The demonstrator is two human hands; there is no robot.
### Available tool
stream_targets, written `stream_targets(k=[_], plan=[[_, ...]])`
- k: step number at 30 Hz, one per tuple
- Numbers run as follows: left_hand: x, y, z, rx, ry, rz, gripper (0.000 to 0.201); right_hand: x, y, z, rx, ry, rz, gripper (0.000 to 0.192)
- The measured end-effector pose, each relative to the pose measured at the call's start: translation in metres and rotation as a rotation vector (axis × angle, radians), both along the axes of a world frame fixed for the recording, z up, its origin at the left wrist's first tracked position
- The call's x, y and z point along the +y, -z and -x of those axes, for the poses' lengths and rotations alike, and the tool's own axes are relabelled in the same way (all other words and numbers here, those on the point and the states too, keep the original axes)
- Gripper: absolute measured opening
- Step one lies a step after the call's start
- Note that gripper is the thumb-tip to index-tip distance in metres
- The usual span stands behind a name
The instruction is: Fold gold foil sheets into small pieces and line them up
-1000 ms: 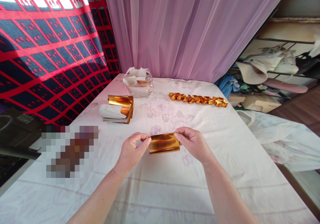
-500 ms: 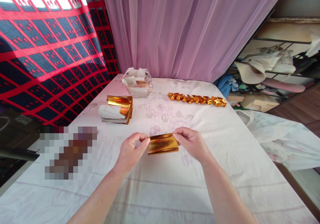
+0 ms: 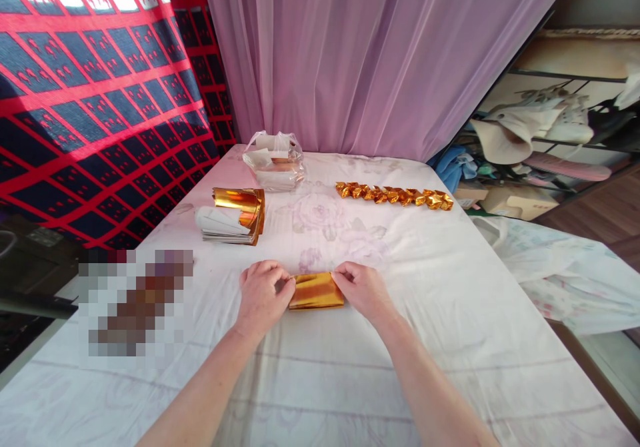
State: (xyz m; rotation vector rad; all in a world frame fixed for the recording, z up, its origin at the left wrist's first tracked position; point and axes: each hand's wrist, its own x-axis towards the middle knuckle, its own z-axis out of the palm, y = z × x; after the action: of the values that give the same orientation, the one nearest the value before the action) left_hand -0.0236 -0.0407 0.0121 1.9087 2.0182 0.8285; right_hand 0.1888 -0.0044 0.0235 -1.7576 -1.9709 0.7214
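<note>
Close to us on the tabletop [image 3: 310, 380], our left hand [image 3: 263, 297] and right hand [image 3: 364, 290] pinch opposite ends of the gold paper [image 3: 317, 292], seemingly to steady it. Beyond, at left, the paper stack [image 3: 227, 224] sits probably for easy reach; farther right lies the gold chain [image 3: 394, 196], likely set aside.

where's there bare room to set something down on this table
Bare tablecloth lies right of the right hand, nearer than the gold folded row, and just nearer than the gold sheet. Back left is crowded: clear bag beyond the paper stack.
</note>
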Motion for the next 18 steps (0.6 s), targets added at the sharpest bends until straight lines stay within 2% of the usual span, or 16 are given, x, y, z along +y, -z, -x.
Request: stream_targets(k=[4, 9, 18], plan=[[0.0, 0.003, -0.002, 0.064, 0.019, -0.026, 0.013, -0.001, 0.004, 0.003, -0.089, 0.006, 0.007, 0.02], [0.0, 0.005, -0.003, 0.118, 0.032, -0.044, 0.014, -0.003, 0.007, 0.007, -0.173, 0.001, -0.062, 0.017], [0.001, 0.006, -0.004, 0.127, 0.027, -0.043, 0.014, -0.005, 0.005, 0.012, -0.286, 0.007, -0.061, 0.017]])
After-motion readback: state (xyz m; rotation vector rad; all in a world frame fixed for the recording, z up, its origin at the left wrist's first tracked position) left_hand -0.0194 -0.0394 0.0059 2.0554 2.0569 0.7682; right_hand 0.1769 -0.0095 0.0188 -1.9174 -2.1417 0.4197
